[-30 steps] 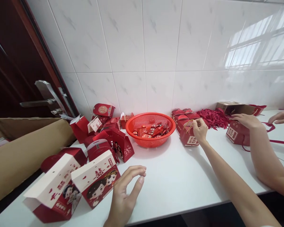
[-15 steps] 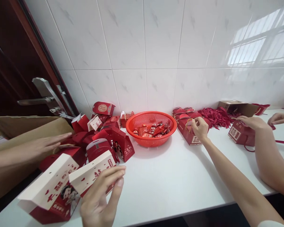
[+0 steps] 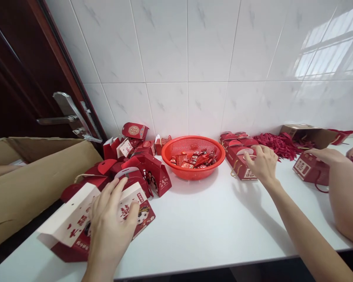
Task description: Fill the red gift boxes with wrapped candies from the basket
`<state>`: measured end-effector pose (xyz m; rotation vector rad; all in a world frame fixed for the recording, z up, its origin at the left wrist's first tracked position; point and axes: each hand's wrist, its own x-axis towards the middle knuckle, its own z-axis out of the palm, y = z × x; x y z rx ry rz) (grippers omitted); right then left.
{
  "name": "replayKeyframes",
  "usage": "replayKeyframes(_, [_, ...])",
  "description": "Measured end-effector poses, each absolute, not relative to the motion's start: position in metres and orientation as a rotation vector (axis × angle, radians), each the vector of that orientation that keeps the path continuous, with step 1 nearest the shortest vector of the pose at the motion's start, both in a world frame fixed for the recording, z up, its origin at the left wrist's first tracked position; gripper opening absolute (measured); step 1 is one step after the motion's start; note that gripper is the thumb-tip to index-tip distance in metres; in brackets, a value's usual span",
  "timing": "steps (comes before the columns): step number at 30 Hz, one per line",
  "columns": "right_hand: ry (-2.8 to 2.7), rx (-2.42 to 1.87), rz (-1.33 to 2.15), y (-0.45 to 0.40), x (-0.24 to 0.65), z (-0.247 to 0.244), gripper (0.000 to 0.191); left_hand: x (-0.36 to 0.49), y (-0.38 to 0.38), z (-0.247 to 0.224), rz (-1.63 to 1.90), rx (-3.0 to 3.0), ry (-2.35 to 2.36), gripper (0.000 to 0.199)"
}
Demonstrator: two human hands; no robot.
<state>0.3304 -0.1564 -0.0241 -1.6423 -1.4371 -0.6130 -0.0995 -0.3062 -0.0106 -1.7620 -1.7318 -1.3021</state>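
My left hand, fingers spread, reaches over a white-topped red gift box with a cartoon figure on its side. Another gift box with a raised cream flap stands just left of it, partly hidden by that hand. My right hand is over the front end of a closed red gift box in a row against the wall. Its fingers are loosely bent and apart, near the box's rounded handle tab. A gold cord loop hangs down that box's side.
Between my hands, a red plastic basket holds wrapped sweets. More red boxes crowd the left. A cardboard carton with another person's forearm stands beside them. Rightward are red ribbons and another person's hand on a box.
My left hand has moved left and up over the white-topped box. My right hand has let go of the gold cord and shifted right. The other person's left-side arm has drawn back into the carton.
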Motion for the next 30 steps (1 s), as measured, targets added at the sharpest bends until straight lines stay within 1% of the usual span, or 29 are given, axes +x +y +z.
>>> replayKeyframes(2, [-1.479, -1.509, -0.560, -0.165, 0.318, -0.022, 0.027, -0.107, -0.303, -0.015, -1.237, -1.737, -1.826, 0.045])
replayKeyframes(6, [-1.615, -1.235, -0.345, -0.186, 0.276, -0.021, 0.022, -0.112, -0.304, -0.012, -1.226, -1.856, -1.843, 0.037])
replayKeyframes(11, [-1.810, -0.926, 0.137, -0.221, 0.214, -0.021, 0.016, -0.092, -0.307, 0.000, -1.269, -2.049, -1.676, 0.035])
replayKeyframes(14, [-1.866, -0.781, 0.486, -0.239, 0.185, -0.022, 0.019, -0.071, -0.306, 0.004, -1.400, -2.119, -1.495, 0.031])
replayKeyframes(20, [-1.858, -0.732, 0.952, -0.255, 0.166, -0.025, 0.027, -0.043, -0.301, 0.010, -1.573, -2.423, -1.213, 0.027])
replayKeyframes(23, [-1.806, -0.735, 0.970, -0.255, 0.169, -0.027, 0.029, -0.038, -0.296, 0.007, -1.740, -2.487, -1.121, 0.025])
replayKeyframes(25, [-1.757, -0.765, 0.937, -0.254, 0.173, -0.027, 0.038, -0.035, -0.293, 0.002, -1.890, -2.512, -1.030, 0.025])
replayKeyframes(27, [-1.731, -0.780, 0.995, -0.253, 0.177, -0.027, 0.044, -0.032, -0.289, -0.003, -1.995, -2.556, -0.956, 0.024])
replayKeyframes(30, [-1.731, -0.766, 1.121, -0.252, 0.182, -0.025, 0.041, -0.029, -0.284, -0.009, -2.049, -2.634, -0.987, 0.022])
